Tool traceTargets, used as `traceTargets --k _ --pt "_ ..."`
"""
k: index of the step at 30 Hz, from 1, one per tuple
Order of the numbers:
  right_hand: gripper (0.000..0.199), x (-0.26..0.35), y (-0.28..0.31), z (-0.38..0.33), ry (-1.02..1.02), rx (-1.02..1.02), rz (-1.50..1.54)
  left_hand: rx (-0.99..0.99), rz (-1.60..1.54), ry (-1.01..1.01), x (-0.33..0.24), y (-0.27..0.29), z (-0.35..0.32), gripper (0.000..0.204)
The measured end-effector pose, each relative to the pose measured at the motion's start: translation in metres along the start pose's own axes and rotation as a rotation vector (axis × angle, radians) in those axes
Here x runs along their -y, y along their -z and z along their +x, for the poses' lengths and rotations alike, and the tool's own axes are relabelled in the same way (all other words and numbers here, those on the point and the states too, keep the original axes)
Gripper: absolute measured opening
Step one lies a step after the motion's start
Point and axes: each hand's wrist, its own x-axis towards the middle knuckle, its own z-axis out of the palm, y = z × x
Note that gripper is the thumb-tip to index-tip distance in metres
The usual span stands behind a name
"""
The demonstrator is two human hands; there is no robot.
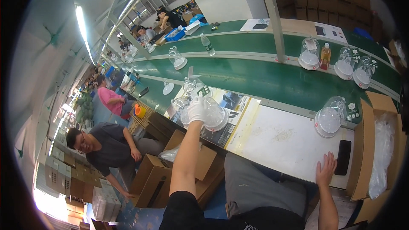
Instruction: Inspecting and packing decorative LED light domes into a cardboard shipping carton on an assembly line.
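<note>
My left hand (197, 110), in a white glove, reaches forward to a cluster of clear domes on white round bases. Its fingers are closed at the top of a clear dome (216, 114), partly hiding it. Another clear dome (180, 107) stands just left of the glove, and a further one (189, 86) is behind it. My bare right hand (326, 168) lies flat on the white worktop (277, 138), fingers spread, holding nothing. A black phone (343, 157) rests just right of it. Beyond that hand stands a clear dome (331, 117) with a dark tag.
A green conveyor (251, 72) crosses ahead, carrying several domes, a water bottle (207, 44) and an amber drink bottle (325, 56). At right stands an open carton (362, 157) with plastic bags. A person (108, 147) bends by cartons (151, 183) at left.
</note>
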Motion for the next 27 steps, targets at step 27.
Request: traceTargets --k 27 --pt "0.044 -0.011 -0.017 0.001 0.09 -0.002 -0.114 -0.046 -0.302 0.301 0.113 0.03 -0.238 0.042"
